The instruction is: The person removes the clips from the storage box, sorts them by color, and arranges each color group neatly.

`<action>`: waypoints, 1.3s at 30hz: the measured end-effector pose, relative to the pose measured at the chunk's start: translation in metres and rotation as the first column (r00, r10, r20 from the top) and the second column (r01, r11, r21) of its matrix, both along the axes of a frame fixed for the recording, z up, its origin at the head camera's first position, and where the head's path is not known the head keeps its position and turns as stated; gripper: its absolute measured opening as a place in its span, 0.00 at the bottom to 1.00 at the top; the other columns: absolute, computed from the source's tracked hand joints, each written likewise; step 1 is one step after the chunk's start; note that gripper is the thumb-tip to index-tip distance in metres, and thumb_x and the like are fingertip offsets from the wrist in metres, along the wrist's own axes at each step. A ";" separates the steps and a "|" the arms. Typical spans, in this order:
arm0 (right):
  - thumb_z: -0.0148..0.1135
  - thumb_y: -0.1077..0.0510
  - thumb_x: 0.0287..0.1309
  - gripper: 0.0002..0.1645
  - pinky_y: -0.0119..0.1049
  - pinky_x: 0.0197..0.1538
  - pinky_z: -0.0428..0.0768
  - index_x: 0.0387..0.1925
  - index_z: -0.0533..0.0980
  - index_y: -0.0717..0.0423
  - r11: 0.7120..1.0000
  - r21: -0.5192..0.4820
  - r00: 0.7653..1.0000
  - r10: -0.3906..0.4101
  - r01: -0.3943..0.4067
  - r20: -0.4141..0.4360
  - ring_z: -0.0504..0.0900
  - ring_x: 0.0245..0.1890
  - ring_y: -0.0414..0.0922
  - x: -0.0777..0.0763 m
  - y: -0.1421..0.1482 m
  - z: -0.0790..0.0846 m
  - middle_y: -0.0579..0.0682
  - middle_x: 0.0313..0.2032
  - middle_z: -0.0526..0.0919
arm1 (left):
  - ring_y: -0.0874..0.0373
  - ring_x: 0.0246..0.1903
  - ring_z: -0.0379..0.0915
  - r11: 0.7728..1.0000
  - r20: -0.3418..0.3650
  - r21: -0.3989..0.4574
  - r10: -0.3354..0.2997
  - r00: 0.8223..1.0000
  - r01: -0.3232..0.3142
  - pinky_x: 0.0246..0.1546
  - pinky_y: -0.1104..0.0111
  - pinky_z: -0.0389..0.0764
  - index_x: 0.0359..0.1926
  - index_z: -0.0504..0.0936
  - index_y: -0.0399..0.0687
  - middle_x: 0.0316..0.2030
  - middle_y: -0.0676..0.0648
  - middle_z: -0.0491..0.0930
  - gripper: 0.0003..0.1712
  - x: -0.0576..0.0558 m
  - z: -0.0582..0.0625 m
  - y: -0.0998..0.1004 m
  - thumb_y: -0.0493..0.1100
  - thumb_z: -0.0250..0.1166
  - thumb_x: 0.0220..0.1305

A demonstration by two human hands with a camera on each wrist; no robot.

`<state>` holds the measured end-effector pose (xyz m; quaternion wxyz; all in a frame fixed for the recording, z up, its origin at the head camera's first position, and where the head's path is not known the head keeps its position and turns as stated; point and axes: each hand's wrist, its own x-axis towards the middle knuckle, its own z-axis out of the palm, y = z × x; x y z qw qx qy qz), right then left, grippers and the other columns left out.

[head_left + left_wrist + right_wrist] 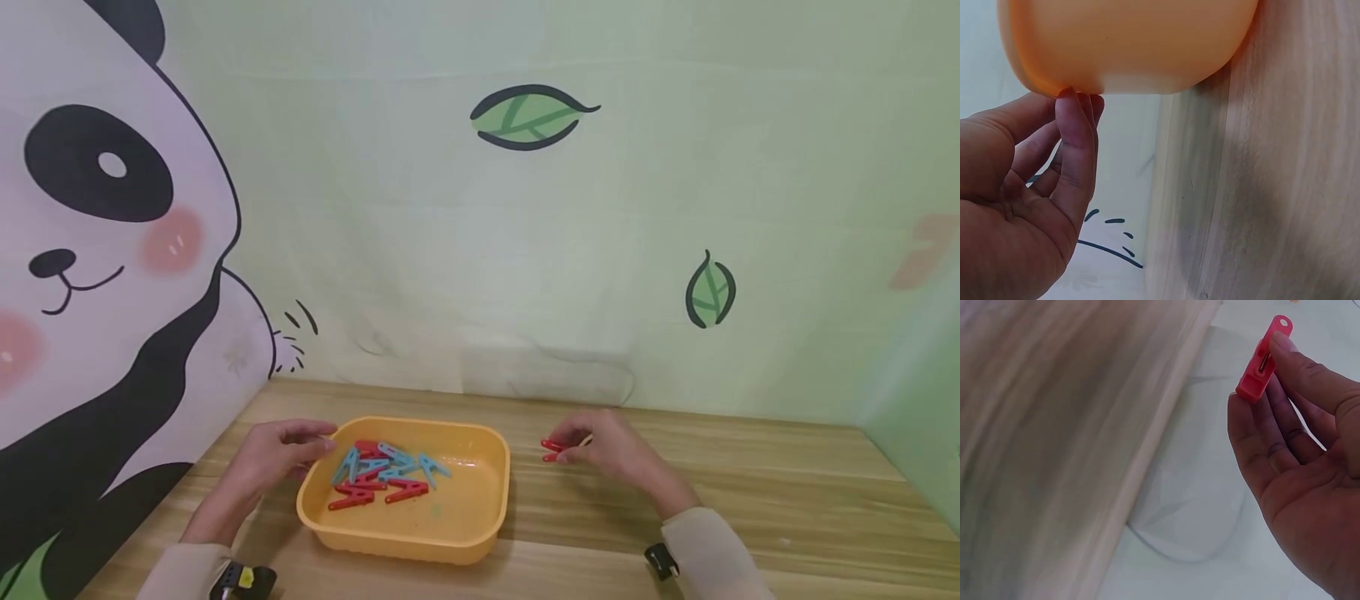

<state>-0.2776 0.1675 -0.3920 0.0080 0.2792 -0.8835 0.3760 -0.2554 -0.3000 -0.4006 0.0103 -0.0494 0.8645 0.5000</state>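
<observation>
One light, stiff-looking peg, low right of centre, best pinched mid-body: right hand clamps it; left hand touches tray, grip unclear.

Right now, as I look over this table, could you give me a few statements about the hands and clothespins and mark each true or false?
1. The right hand pinches a red clothespin. True.
2. Both hands hold clothespins. False: the left hand touches the edge of the yellow plastic tray.
3. The tray contains red clothespins and light-blue clothespins. True.
4. The right hand is directly over the tray. False: it is off to the tray's right, apart from it.
5. A pictured panda appears left of the tray. True.
</observation>
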 end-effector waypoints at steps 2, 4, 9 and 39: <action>0.78 0.66 0.58 0.09 0.35 0.42 0.83 0.40 0.88 0.60 1.000 -0.003 1.000 0.005 -0.005 0.016 0.84 0.38 0.42 -0.001 0.001 -0.003 0.46 0.36 0.89 | 0.51 0.38 0.82 1.000 -0.003 0.000 -0.003 1.000 0.003 0.38 0.63 0.87 0.61 0.85 0.35 0.52 0.38 0.87 0.22 0.000 -0.001 0.000 0.42 0.73 0.71; 0.78 0.67 0.57 0.09 0.34 0.41 0.82 0.40 0.88 0.60 1.000 -0.005 0.999 0.002 -0.001 0.041 0.84 0.37 0.42 -0.002 0.001 -0.005 0.46 0.35 0.88 | 0.51 0.38 0.82 1.000 -0.006 0.003 -0.005 1.000 0.005 0.37 0.63 0.87 0.61 0.85 0.35 0.52 0.38 0.87 0.22 0.000 -0.001 0.000 0.42 0.73 0.71; 0.78 0.68 0.56 0.09 0.37 0.41 0.83 0.40 0.88 0.59 1.000 0.018 0.995 -0.014 0.012 0.101 0.83 0.38 0.42 -0.002 0.002 -0.009 0.45 0.36 0.88 | 0.52 0.37 0.81 1.000 -0.016 0.015 -0.007 1.000 0.007 0.36 0.63 0.87 0.60 0.85 0.34 0.50 0.38 0.88 0.22 0.000 -0.001 0.000 0.42 0.73 0.71; 0.77 0.59 0.61 0.08 0.37 0.32 0.77 0.32 0.83 0.56 0.972 0.150 0.970 -0.200 0.179 0.139 0.76 0.28 0.42 0.000 0.001 -0.016 0.44 0.28 0.81 | 0.53 0.39 0.81 1.000 -0.028 0.012 -0.024 0.999 0.024 0.36 0.63 0.87 0.59 0.86 0.34 0.50 0.39 0.88 0.21 0.001 0.000 -0.001 0.42 0.73 0.71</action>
